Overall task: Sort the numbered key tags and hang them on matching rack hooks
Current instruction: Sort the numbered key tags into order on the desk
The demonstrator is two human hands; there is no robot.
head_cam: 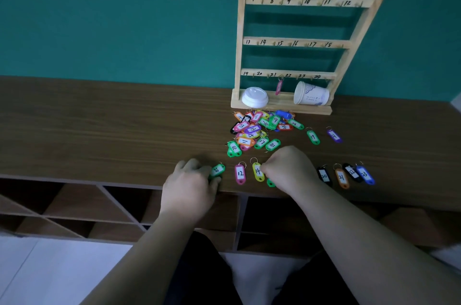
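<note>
The green tag (217,170) lies flat near the table's (99,130) front edge, ring pointing away. The left hand (189,179) covers its near end, fingers curled round it, so the tag sticks out past the fingertips to the right.

Just right of it lie the pink 12 tag (240,174) and then the yellow 14 tag (257,171), both flat and apart from each other. The right hand (287,169) is curled, knuckles up, its fingertips at the 14 tag's right edge; I cannot tell whether it pinches the tag or only touches it. A second green tag (270,182) peeks out from under this hand.

Further right along the same edge are the black 20 tag (324,176), orange 21 tag (341,178), black 22 tag (352,172) and blue 23 tag (365,174), the last two touching.

Behind the hands sits the pile (259,130) of mixed tags, with the green 19 tag (313,137) and a purple tag (333,135) lying loose to its right.

The rack (294,43) stands at the table's back against the wall (124,17), its rails numbered. One pink tag (279,86) hangs from the bottom rail. On the rack's base rest a white lid (255,97) and a cup (310,94) on its side.
</note>
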